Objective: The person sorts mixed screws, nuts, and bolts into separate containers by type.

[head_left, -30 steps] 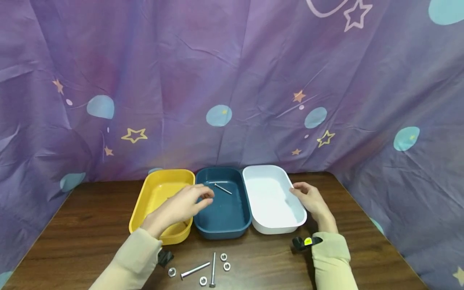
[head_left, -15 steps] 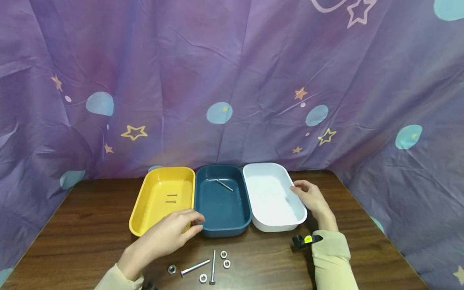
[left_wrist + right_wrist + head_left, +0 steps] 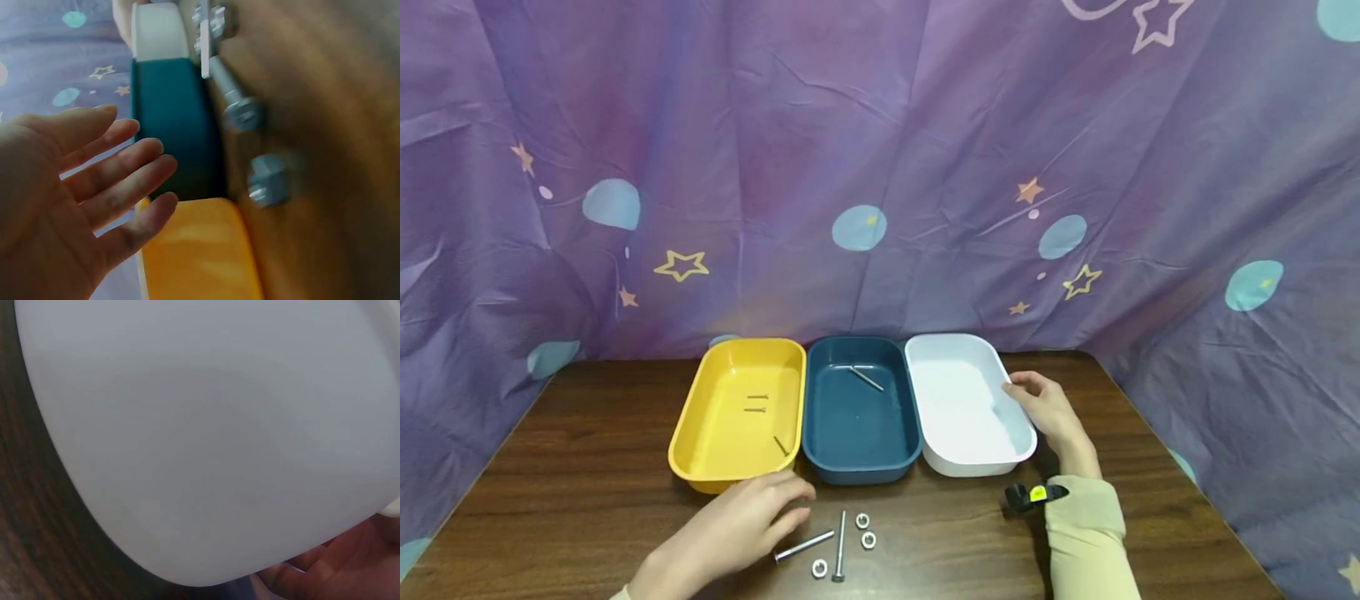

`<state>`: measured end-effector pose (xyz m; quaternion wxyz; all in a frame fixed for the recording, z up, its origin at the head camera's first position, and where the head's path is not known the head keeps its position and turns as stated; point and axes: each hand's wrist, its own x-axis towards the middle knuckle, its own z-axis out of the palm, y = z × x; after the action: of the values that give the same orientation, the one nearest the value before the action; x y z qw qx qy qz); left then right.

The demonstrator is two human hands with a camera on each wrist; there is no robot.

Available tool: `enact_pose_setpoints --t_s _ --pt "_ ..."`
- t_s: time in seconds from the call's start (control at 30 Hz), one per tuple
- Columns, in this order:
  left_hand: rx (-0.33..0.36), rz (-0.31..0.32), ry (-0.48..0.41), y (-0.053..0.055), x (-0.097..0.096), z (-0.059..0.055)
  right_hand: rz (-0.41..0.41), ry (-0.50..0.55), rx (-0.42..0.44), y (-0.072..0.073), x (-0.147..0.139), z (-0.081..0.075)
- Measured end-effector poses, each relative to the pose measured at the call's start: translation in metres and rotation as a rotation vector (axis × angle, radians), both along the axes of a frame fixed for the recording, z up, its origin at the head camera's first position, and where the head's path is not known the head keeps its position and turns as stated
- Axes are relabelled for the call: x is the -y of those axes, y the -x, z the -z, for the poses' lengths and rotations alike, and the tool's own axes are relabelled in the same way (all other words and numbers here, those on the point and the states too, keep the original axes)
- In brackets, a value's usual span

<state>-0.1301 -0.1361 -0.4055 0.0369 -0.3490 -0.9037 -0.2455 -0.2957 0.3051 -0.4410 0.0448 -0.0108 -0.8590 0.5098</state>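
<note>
My left hand (image 3: 741, 521) hovers over the wooden table, just in front of the yellow tray (image 3: 688, 442). Nothing is in it; its fingers are relaxed and slightly spread in the left wrist view. Beneath and beside it lie a bolt (image 3: 805, 546) and a hex nut (image 3: 269, 181), which the hand hides in the head view. Another bolt (image 3: 840, 550) and several nuts, one a front nut (image 3: 819, 568), lie to the right. My right hand (image 3: 1052, 417) grips the right rim of the white tray (image 3: 977, 467), thumb at the edge.
Between the yellow and white trays stands a dark blue tray (image 3: 861, 471) holding two slim bolts, one of them a slanted bolt (image 3: 867, 379). Small screws (image 3: 756, 409) lie in the yellow tray. A patterned purple curtain (image 3: 865, 167) hangs right behind the trays.
My left hand has come back from above the yellow and blue trays, down and toward me, to the loose nuts and bolts. The right hand stays at the white tray.
</note>
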Motion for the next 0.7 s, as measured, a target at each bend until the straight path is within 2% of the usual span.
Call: enact_pose_setpoints --t_s 0.1,0.27,0.47,0.7 --pt "0.041 0.010 0.015 -0.004 0.000 0.010 0.003 -0.002 0.008 -0.001 -0.001 0.000" --pt "0.061 0.001 0.094 -0.008 0.001 0.024 0.016 -0.013 0.017 -0.001 0.000 0.000" --pt "0.056 -0.030 0.177 -0.010 0.000 0.029 0.009 0.002 0.004 -0.001 0.000 0.001" --pt "0.032 -0.052 0.176 -0.009 -0.002 0.033 0.014 -0.001 0.005 -0.001 0.001 0.000"
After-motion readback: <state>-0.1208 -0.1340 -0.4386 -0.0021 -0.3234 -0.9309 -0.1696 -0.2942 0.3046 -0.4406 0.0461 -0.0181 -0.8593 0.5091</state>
